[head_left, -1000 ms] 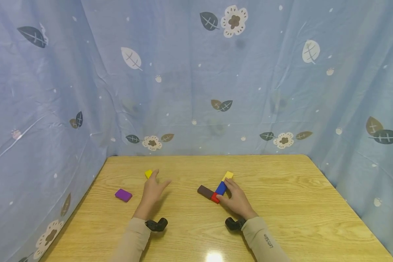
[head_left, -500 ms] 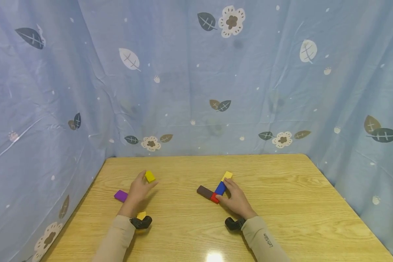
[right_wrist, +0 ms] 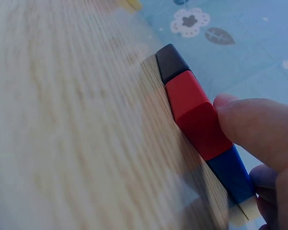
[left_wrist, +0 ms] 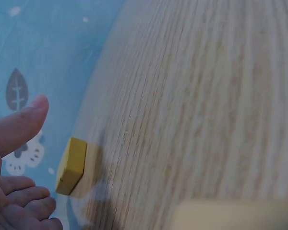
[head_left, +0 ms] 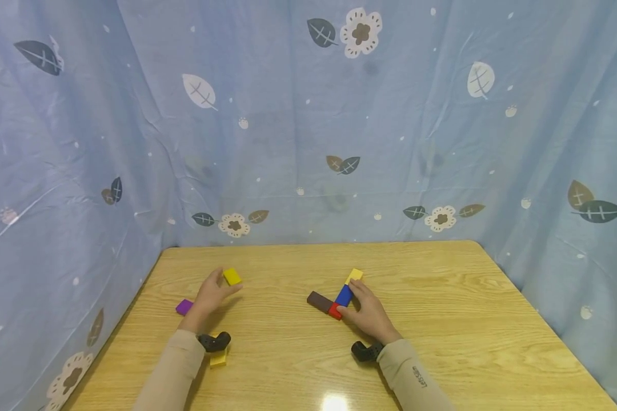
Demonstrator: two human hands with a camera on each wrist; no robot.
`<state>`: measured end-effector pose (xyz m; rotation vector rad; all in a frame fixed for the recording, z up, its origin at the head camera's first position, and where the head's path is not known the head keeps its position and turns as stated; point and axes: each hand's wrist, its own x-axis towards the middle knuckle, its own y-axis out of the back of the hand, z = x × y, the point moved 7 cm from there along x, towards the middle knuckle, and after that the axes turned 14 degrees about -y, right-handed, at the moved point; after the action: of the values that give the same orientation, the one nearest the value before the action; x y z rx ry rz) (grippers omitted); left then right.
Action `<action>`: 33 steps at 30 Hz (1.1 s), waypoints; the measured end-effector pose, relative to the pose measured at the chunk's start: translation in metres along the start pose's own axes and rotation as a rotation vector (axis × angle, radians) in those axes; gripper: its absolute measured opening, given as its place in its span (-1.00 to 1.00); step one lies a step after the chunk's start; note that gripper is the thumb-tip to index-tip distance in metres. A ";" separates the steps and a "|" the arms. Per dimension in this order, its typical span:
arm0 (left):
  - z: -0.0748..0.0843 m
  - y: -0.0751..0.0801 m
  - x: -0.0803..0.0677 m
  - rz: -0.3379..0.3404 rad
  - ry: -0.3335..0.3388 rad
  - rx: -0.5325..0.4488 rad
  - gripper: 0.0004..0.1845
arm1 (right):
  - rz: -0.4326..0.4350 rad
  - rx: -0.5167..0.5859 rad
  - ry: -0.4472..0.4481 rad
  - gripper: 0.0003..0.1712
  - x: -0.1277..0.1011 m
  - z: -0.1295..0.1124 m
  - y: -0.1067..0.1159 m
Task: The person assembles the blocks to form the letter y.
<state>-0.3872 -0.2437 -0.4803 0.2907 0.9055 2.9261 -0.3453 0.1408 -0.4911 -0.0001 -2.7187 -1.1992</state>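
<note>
On the wooden table [head_left: 442, 319] my left hand [head_left: 209, 295] hovers beside a small yellow block [head_left: 232, 277], fingers relaxed and thumb out. In the left wrist view the yellow block [left_wrist: 72, 165] lies flat on the table, a gap away from my thumb [left_wrist: 19, 127]. My right hand [head_left: 368, 310] rests against a row of blocks: brown [head_left: 319, 300], red [head_left: 335, 311], blue [head_left: 344, 295] and yellow [head_left: 354, 275]. Its thumb [right_wrist: 252, 127] presses the red block [right_wrist: 194, 117], while the fingers lie along the blue block [right_wrist: 230, 175].
A purple block [head_left: 183, 306] lies left of my left hand, partly hidden by it. Another yellow block [head_left: 218, 359] sits under my left wrist. Blue flowered cloth [head_left: 308, 125] walls in the table at the back and on both sides.
My left hand has drawn back to the left and now sits beside the yellow block. A yellow block under the left wrist has come into sight. The right hand has stayed put.
</note>
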 end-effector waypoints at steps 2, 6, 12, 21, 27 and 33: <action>-0.002 0.000 0.003 -0.008 -0.006 -0.007 -0.01 | -0.003 0.006 -0.007 -0.16 0.000 0.000 0.000; -0.006 0.000 0.007 -0.023 -0.010 -0.015 -0.01 | -0.015 0.012 -0.022 -0.15 0.001 0.001 -0.001; -0.011 0.001 0.010 -0.037 0.003 0.009 0.00 | -0.028 0.013 -0.044 -0.15 0.000 0.002 -0.004; -0.008 0.005 0.010 -0.077 -0.023 -0.027 0.07 | -0.023 0.023 -0.048 -0.15 0.001 0.001 -0.001; -0.010 0.006 0.014 -0.104 -0.060 -0.056 0.05 | -0.020 0.018 -0.048 -0.15 0.000 0.002 -0.001; -0.011 0.005 0.017 -0.138 -0.016 -0.033 -0.03 | -0.017 0.012 -0.043 -0.15 0.001 0.001 -0.002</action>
<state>-0.4058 -0.2517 -0.4842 0.2393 0.8386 2.8051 -0.3462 0.1404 -0.4928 -0.0009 -2.7682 -1.2009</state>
